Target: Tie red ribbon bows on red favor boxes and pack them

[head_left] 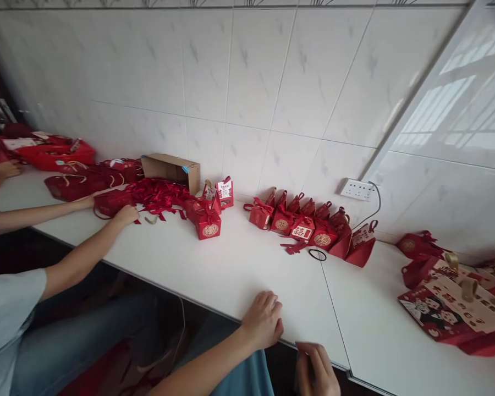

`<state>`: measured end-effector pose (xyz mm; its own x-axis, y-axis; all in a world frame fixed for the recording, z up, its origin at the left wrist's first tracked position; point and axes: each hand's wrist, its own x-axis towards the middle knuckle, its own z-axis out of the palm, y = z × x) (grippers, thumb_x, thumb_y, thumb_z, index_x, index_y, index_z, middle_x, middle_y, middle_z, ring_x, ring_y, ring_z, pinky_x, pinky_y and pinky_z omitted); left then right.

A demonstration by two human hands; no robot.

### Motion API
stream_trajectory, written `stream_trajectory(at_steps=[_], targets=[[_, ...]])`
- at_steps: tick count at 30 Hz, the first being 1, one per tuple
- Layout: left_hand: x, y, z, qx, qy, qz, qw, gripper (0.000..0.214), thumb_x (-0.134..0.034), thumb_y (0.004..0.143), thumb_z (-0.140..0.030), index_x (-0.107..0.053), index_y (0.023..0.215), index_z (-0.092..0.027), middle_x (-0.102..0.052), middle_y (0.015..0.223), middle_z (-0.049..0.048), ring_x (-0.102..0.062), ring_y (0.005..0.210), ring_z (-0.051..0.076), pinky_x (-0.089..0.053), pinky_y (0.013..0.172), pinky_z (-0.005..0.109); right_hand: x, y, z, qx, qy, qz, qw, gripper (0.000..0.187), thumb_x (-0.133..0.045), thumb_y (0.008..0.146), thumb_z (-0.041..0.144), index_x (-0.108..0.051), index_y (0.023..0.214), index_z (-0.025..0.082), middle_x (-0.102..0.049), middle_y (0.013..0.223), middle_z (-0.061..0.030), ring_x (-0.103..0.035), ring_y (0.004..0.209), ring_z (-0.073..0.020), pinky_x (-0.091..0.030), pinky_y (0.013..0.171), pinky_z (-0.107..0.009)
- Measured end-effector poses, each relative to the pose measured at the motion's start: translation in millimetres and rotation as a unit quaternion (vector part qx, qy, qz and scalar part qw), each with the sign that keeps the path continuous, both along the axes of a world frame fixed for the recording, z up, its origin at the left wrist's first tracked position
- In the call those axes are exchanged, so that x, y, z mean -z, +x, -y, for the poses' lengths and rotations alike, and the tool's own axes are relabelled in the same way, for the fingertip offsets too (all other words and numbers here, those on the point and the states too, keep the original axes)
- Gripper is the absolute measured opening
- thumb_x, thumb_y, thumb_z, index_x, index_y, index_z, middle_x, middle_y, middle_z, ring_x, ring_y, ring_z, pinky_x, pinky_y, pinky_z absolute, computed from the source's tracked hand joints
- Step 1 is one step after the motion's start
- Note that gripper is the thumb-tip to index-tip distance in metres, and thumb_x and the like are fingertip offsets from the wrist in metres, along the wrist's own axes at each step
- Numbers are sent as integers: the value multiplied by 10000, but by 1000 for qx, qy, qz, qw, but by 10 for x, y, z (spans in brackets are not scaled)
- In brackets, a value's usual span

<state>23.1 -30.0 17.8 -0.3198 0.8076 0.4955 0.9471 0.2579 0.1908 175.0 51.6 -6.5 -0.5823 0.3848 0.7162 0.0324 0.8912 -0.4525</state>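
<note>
My left hand (264, 322) rests on the front edge of the white table (239, 269), its fingers curled under with nothing seen in them. My right hand (318, 369) hovers just below the table edge, close to the left hand, fingers loosely extended and empty, slightly blurred. The nearest things are a row of small red gift boxes (303, 225) with ribbon handles by the wall, and a black hair tie (317, 254) lying in front of them. Both hands are well short of them.
A co-worker on the left reaches both hands (126, 213) into a heap of red ribbons (160, 195). Behind the heap are a brown cardboard box (171, 170) and red bags (55, 154). Printed red bags (457, 308) lie at right. A wall socket (357, 190) has a cable.
</note>
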Motion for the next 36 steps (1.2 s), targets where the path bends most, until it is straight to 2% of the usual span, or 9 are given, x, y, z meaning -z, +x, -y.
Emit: stream_trajectory(at_steps=[5, 7, 10, 13, 16, 21, 29, 33, 36], targets=[[3, -120, 255, 67, -6, 20, 998, 255, -515, 755, -153, -582, 1000, -161, -657, 1071, 85, -591, 1063, 210, -479, 963, 361, 1, -493, 108, 66, 99, -25, 993, 198, -417, 864, 119, -579, 970, 164, -650, 933, -119, -609, 878, -236, -467, 757, -376], [13, -198, 373, 113, -13, 28, 993, 281, -460, 801, -144, -572, 1058, -157, -634, 1148, 113, -570, 1118, 234, -464, 977, 419, -11, -540, 144, 65, 86, -15, 994, 249, -371, 843, 75, -579, 954, 157, -661, 947, -126, -607, 905, -238, -442, 803, -408], [70, -365, 432, 198, -14, 26, 980, 361, -431, 838, -181, -533, 1177, -111, -578, 1252, 178, -526, 1189, 304, -422, 991, 506, -36, -511, 178, 126, 61, 27, 990, 245, -377, 845, 89, -579, 938, 190, -680, 965, -77, -607, 967, -203, -451, 819, -354], [172, -488, 367, 213, 36, -90, 972, 447, -439, 831, -209, -491, 1256, -80, -561, 1283, 190, -545, 1170, 313, -448, 957, 460, -19, -503, 246, 182, 35, 66, 980, 231, -406, 853, 119, -584, 958, 221, -679, 1027, -40, -598, 1015, -178, -431, 897, -329], [249, -504, 305, 220, 74, -137, 963, 454, -424, 827, -197, -499, 1250, -48, -568, 1271, 205, -563, 1146, 319, -448, 946, 443, 65, -619, 359, 258, 0, 77, 963, 232, -426, 830, 96, -577, 971, 203, -663, 1053, -45, -568, 1061, -195, -361, 978, -380], [281, -475, 262, 229, 102, -125, 960, 453, -410, 831, -209, -522, 1214, 6, -572, 1247, 246, -571, 1125, 352, -443, 939, 459, 226, -851, 415, 327, -36, 92, 940, 188, -535, 781, 151, -584, 961, 176, -624, 1108, -82, -494, 1125, -251, -183, 1057, -480], [323, -461, 230, 225, 59, -43, 972, 488, -404, 825, -245, -493, 1259, -41, -526, 1307, 235, -524, 1189, 354, -398, 1000, 497, 247, -850, 353, 325, -38, 153, 933, 188, -539, 827, 214, -579, 1009, 191, -592, 1178, -65, -441, 1191, -214, -125, 1088, -451], [300, -433, 250, 226, 54, -14, 972, 491, -428, 807, -231, -494, 1260, -54, -531, 1306, 223, -523, 1191, 353, -403, 1002, 498, 116, -577, 404, 326, -21, 182, 927, 242, -546, 829, 263, -563, 1063, 203, -597, 1163, -58, -472, 1158, -176, -258, 1059, -370], [283, -418, 260, 223, 46, -1, 974, 496, -440, 799, -214, -488, 1269, -63, -527, 1313, 218, -515, 1201, 350, -397, 1009, 505, 34, 74, 392, 401, -22, 193, 895, 223, -507, 838, 251, -572, 1041, 183, -579, 1178, -103, -483, 1136, -194, -344, 981, -357]])
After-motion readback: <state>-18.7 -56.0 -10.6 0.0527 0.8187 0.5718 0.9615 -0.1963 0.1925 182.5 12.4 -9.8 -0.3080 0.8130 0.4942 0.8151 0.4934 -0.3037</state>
